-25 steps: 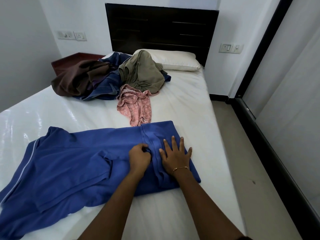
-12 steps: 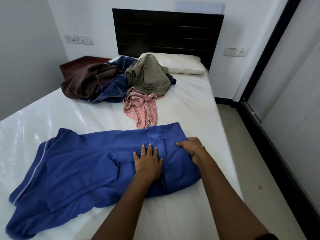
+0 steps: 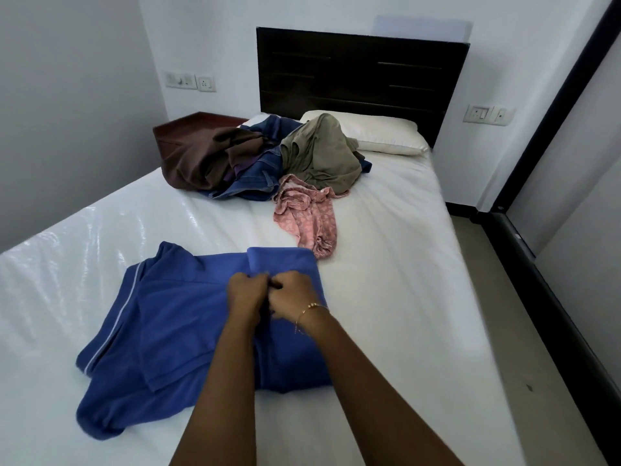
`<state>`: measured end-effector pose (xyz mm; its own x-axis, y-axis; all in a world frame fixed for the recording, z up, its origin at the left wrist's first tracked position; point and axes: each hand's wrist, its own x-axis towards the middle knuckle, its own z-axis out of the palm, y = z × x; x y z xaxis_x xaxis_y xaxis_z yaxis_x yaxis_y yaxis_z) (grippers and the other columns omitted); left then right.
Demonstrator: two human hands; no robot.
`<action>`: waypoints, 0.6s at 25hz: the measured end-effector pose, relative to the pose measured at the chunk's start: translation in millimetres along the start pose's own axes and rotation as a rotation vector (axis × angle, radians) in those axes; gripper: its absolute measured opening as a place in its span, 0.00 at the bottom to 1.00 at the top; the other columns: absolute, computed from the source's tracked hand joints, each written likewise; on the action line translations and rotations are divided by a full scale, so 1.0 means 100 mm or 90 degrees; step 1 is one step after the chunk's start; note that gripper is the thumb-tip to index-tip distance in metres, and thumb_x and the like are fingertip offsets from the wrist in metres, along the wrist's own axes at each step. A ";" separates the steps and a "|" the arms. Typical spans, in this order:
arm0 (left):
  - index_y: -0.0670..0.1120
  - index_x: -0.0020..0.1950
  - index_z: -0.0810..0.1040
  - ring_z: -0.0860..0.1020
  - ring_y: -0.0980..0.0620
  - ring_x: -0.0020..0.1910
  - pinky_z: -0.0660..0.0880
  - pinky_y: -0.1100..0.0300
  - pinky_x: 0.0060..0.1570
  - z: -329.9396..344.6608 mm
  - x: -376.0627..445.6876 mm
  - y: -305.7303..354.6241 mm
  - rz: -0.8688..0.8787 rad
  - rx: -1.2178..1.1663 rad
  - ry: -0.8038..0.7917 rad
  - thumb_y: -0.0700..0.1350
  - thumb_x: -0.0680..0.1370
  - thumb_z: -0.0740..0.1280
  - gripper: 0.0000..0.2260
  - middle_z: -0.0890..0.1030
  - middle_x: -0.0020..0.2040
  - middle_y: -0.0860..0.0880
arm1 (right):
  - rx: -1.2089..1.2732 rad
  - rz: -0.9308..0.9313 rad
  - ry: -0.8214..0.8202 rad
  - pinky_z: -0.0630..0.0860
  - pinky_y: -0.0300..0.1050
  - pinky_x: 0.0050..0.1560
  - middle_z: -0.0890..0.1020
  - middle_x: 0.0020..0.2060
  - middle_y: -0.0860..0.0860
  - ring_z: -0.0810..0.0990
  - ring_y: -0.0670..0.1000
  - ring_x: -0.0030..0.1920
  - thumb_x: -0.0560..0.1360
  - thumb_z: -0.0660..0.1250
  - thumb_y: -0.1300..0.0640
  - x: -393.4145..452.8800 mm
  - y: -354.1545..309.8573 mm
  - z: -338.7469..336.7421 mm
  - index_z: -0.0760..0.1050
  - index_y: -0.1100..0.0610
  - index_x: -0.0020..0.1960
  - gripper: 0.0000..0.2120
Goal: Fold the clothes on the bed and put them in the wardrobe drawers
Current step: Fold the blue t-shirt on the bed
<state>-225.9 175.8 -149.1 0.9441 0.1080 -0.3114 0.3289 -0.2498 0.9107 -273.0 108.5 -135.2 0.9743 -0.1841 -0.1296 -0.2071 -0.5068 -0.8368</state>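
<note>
White walls, dark headboard (slatted), beige floor

Your left hand and right hand, flat and apart a moment ago, now meet knuckle to knuckle, both pinching the blue garment into a ridge between them.

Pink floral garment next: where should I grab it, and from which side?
Take the pink floral garment at its near, lower end, coming from the foot of the bed. That end lies bare on the sheet, just beyond the blue shirt; its far end is tucked against the olive garment.
</note>
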 end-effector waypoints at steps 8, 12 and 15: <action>0.43 0.66 0.68 0.70 0.43 0.63 0.68 0.54 0.48 0.11 -0.09 -0.22 0.221 0.328 0.173 0.37 0.79 0.57 0.15 0.73 0.65 0.41 | -0.437 0.000 0.015 0.49 0.63 0.71 0.44 0.77 0.50 0.42 0.58 0.76 0.64 0.21 0.31 0.00 0.74 0.24 0.49 0.42 0.75 0.45; 0.45 0.73 0.62 0.47 0.44 0.77 0.49 0.46 0.72 0.04 0.02 -0.24 0.378 0.636 0.052 0.40 0.81 0.55 0.19 0.54 0.78 0.48 | -0.295 0.034 0.323 0.76 0.55 0.48 0.76 0.58 0.64 0.77 0.68 0.52 0.75 0.59 0.47 0.00 0.70 0.13 0.77 0.53 0.60 0.19; 0.44 0.77 0.50 0.43 0.45 0.77 0.44 0.44 0.73 -0.01 -0.04 -0.34 0.233 0.712 -0.100 0.51 0.83 0.47 0.24 0.45 0.78 0.50 | -0.059 0.229 0.191 0.74 0.48 0.52 0.77 0.58 0.60 0.77 0.60 0.56 0.74 0.67 0.48 0.06 0.67 -0.10 0.71 0.62 0.63 0.23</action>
<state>-240.5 184.7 -178.5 0.9523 -0.2443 -0.1827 -0.1994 -0.9517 0.2334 -281.6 65.1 -186.5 0.7739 -0.5895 -0.2316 -0.5466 -0.4370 -0.7143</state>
